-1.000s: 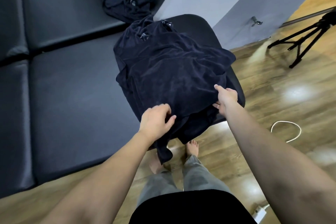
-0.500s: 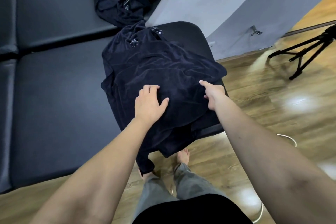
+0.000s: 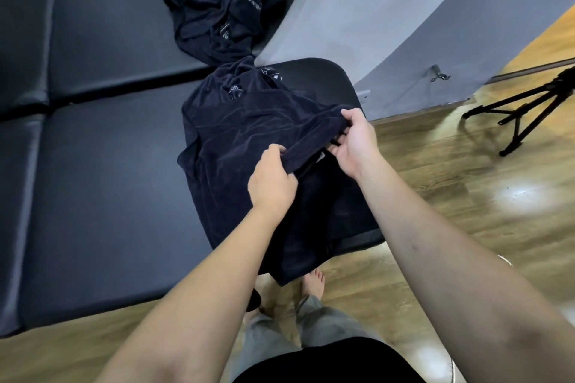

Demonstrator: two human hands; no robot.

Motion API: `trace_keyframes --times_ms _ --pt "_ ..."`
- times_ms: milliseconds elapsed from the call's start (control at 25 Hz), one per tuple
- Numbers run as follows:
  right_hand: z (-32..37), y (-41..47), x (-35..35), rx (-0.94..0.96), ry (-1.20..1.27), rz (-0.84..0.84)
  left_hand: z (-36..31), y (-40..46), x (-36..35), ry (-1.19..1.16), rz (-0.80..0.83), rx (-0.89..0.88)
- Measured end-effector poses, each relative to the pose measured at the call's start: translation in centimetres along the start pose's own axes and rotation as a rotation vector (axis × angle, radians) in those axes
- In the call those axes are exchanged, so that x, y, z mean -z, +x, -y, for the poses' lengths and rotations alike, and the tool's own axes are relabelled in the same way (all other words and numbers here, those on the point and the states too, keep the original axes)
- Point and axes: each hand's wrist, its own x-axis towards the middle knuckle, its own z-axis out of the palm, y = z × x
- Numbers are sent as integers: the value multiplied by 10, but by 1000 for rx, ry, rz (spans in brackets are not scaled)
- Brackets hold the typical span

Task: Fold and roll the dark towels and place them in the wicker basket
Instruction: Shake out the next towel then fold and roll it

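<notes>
**Both hands gripping a folded edge of the dark towel on the black stool**

Left hand (image 3: 271, 181), fingers curled over a rolled fold of the dark towel (image 3: 249, 137), clamped on it near the towel's middle. Right hand (image 3: 354, 141), just right of the left one, thumb on top and fingers underneath, pinching the same fold at the towel's right edge. Between the two hands, a thick soft ridge of cloth, lifted off the layer below.

Towel: plush, velvety navy fabric with a faint sheen, crumpled in broad folds, spread over the black stool (image 3: 326, 78) and hanging off the stool's near edge toward the floor. Stool seat smooth, rounded at the corners.

Compared with half a second ago: left hand no longer flat on the cloth but closed around a fold; right hand shifted farther from the body, to the towel's far right corner; near part of the towel now turned back, baring a darker layer beneath.

Beyond the stool, a second heap of dark towels (image 3: 227, 6) on the padded black bench (image 3: 102, 165), leather-like, with seams between cushions. White lettering on that heap, "Owemo" as far as legible; small pale marks on the near towel's far edge, unreadable. Right of the stool, glossy wood-grain floor (image 3: 466, 196) and a black tripod (image 3: 522, 109).
</notes>
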Motion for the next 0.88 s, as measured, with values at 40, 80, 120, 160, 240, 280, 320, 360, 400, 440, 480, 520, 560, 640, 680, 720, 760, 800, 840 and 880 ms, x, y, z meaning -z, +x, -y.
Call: trace_keyframes --times_ms 40,80,120,160,240,280,320,360,400,440,480,520,560,640,680,720,760,800,840,880 --pt "2 -1 -4 46 -15 -31 12 -1 6 75 2 -11" --pt "3 -2 -9 85 -27 -44 26 -5 9 119 16 2" --pt "4 -5 -14 111 -41 -43 40 -9 11 123 34 45" --pt "4 -7 -21 122 -38 -40 52 -14 14 72 41 110" --pt "6 -12 -35 133 -12 -19 69 -20 21 -170 5 220" --pt "8 -16 -42 136 1 -8 75 -19 28 -305 -40 227" --pt "10 -21 -52 139 16 12 80 -17 39 -422 -107 212" --pt "12 -26 -63 151 19 40 83 -13 54 -510 -188 189" --pt "14 -31 -73 172 13 66 85 -8 71 -556 -255 164" --pt "16 -36 -82 191 -2 85 88 -3 89 -558 -292 136" --pt "18 -42 -91 199 -8 95 90 2 107 -529 -296 105" --pt "19 -48 -99 191 -5 96 92 4 124 -485 -285 74" --pt "19 -52 -106 170 10 89 94 5 142 -436 -270 44" --pt "17 -58 -116 119 44 74 96 7 169 -324 -236 -17" --pt "16 -61 -122 96 52 80 98 6 181 -269 -239 -34" --pt "15 -65 -129 84 57 97 100 5 191 -217 -246 -37" --pt "16 -70 -136 85 60 118 102 3 201 -166 -251 -31" --pt "17 -75 -143 96 65 144 106 0 209 -103 -249 -20" --pt "18 -82 -151 111 68 181 110 -3 215 -13 -244 -16" --pt "19 -89 -158 124 74 230 116 -7 218 95 -221 -13"
